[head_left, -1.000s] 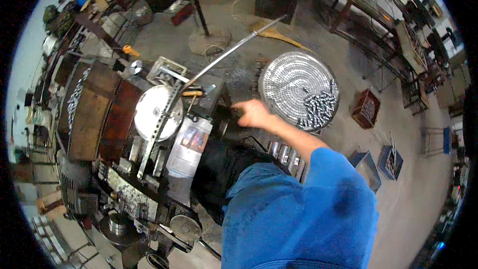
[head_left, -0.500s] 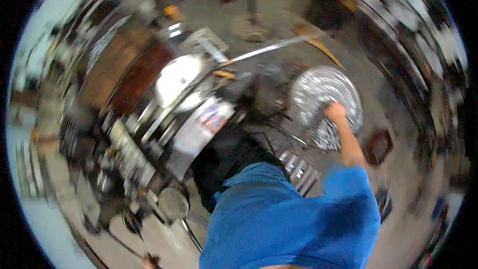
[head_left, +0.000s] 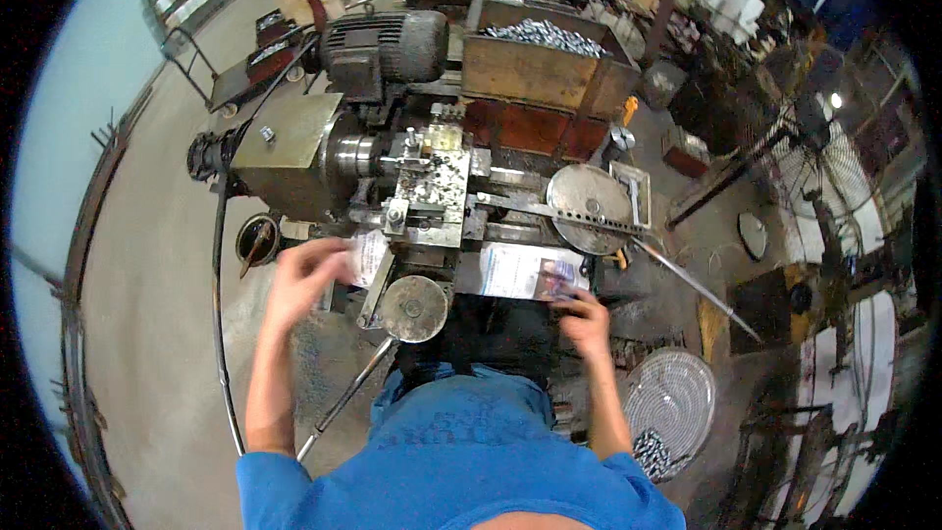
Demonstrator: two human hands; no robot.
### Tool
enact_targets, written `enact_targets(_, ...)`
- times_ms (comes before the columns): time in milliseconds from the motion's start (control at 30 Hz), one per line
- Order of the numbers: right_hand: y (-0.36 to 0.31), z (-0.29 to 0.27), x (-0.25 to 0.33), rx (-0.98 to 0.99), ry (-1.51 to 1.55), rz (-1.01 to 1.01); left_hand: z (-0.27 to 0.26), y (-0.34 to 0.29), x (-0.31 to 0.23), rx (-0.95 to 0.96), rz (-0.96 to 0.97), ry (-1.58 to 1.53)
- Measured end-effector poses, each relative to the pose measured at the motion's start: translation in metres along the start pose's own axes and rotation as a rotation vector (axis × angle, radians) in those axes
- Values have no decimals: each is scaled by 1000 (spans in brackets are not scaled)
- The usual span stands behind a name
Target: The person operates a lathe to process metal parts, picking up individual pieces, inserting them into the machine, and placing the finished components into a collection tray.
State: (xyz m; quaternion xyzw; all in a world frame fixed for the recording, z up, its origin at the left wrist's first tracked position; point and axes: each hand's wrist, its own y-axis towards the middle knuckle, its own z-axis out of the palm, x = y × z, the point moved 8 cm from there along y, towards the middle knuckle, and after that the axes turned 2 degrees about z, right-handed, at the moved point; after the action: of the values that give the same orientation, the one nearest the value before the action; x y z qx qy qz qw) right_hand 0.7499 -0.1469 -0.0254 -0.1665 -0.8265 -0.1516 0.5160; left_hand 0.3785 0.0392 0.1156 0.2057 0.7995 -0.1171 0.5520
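My left hand (head_left: 306,280) is slightly blurred, its fingers stretched toward a white paper (head_left: 369,259) at the front of the lathe. Nothing shows in it. My right hand (head_left: 587,326) is at the right end of a printed sheet (head_left: 512,271) lying along the front of the machine. Its fingers are bent together around something small and dark that I cannot make out. Between the hands, a round metal handwheel (head_left: 413,309) with a long handle faces me. Beyond it stands the metal tool slide (head_left: 432,186), scattered with dark chips, beside the chuck (head_left: 353,155).
A round woven basket (head_left: 677,383) with small shiny metal parts stands low at my right. A larger disc (head_left: 592,204) and a long lever (head_left: 697,290) reach out rightward. Behind are a motor (head_left: 385,47) and a bin (head_left: 535,74) of metal parts. A pot (head_left: 257,238) stands left.
My view has swung left to the lathe. My right hand has left the basket of metal parts and come over to the printed sheet. My left hand has come into view.
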Motion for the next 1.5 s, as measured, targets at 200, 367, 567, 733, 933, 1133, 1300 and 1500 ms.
enact_targets(200,23,97,237,215,109,-735,117,9,-4,370,-150,-648)
enact_targets(367,18,114,238,264,65,-778,107,6,8,301,-60,-744)
enact_targets(567,18,151,248,398,-249,-893,65,13,11,180,-63,-172)
enact_targets(733,81,191,272,484,-480,-941,-26,1,-10,-43,191,360)
enact_targets(933,178,272,266,382,-1012,-851,-177,-83,43,-459,-231,855)
enact_targets(1133,199,287,251,413,-899,-775,-224,-193,128,-564,-427,921)
enact_targets(1300,201,296,250,476,-807,-750,-202,-198,188,-658,-511,163)
enact_targets(1500,210,283,263,383,-613,-429,-197,-178,157,-619,-446,1022)
